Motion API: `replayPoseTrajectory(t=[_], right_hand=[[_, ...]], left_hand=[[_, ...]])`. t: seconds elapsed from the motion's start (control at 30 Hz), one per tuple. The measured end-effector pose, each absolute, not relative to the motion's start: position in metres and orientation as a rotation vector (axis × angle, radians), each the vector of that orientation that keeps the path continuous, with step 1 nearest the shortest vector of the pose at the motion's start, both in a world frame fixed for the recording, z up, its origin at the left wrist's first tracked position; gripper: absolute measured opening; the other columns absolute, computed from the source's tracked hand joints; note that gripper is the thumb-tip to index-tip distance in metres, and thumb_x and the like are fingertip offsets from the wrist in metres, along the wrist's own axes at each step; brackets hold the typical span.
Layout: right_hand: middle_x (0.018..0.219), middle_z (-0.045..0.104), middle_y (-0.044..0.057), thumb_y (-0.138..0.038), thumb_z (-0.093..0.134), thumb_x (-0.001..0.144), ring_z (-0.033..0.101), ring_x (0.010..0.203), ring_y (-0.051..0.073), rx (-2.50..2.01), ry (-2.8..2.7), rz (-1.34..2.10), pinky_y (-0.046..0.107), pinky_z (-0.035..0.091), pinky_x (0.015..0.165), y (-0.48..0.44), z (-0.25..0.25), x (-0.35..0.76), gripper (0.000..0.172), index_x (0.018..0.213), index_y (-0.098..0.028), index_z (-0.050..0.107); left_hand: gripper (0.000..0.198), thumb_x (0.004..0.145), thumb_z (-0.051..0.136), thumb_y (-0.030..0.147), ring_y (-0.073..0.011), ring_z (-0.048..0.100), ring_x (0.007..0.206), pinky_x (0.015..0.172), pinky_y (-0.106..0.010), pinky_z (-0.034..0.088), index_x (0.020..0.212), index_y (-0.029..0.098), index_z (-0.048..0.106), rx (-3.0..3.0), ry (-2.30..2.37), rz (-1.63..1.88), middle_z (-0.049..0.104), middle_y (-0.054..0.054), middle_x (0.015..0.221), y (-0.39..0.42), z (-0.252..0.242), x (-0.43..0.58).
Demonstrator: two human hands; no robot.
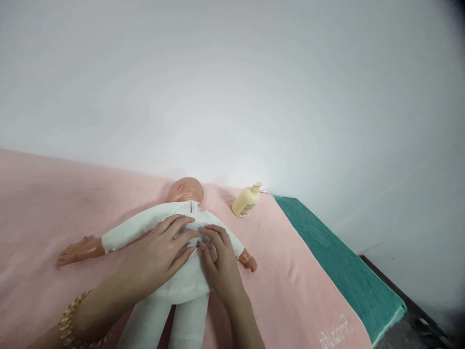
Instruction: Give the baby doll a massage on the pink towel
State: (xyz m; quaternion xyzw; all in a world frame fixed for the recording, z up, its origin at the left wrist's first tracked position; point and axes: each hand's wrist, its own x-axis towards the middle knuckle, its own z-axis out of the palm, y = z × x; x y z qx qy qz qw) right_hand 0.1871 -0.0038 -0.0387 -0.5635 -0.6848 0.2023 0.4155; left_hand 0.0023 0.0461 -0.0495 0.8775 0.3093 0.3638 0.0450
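A baby doll in a white cloth body lies on its back on a pink towel, head toward the wall, arms spread out. My left hand lies flat on the doll's chest with its fingers stretched out and slightly apart. My right hand rests on the chest beside it, fingers extended and touching the white cloth, its fingertips meeting those of the left hand. Neither hand holds anything. A beaded bracelet sits on my left wrist.
A pale yellow pump bottle lies on its side on the towel to the right of the doll's head. A teal quilted mat shows under the towel at the right edge. A white wall stands behind; dark floor at lower right.
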Motion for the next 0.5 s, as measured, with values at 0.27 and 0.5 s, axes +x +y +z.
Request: replayPoseTrajectory(t=[0.27,0.5], right_hand=[[0.141,0.053,0.010,-0.019,0.052,0.096,0.049,0.133,0.024,-1.444,-1.776,0.528,0.047,0.044,0.113,-0.0038,-0.0363,0.1867,0.037,0.131,-0.025,0.058],[0.146,0.050,0.009,-0.022,0.051,0.097,0.045,0.136,0.024,-1.460,-1.797,0.566,0.047,0.041,0.115,-0.0035,-0.0351,0.1870,0.039,0.136,-0.024,0.054]], left_hand=[[0.028,0.101,0.044,0.029,-0.0271,0.040,0.136,0.107,-0.048,0.041,0.125,0.026,0.059,2.712,0.982,1.014,0.052,-0.006,0.142,0.0479,-0.0575,0.0008],[0.033,0.102,0.045,0.031,-0.0281,0.038,0.138,0.108,-0.050,0.041,0.132,0.025,0.055,2.717,1.017,0.998,0.049,-0.008,0.145,0.0491,-0.0598,0.0022]])
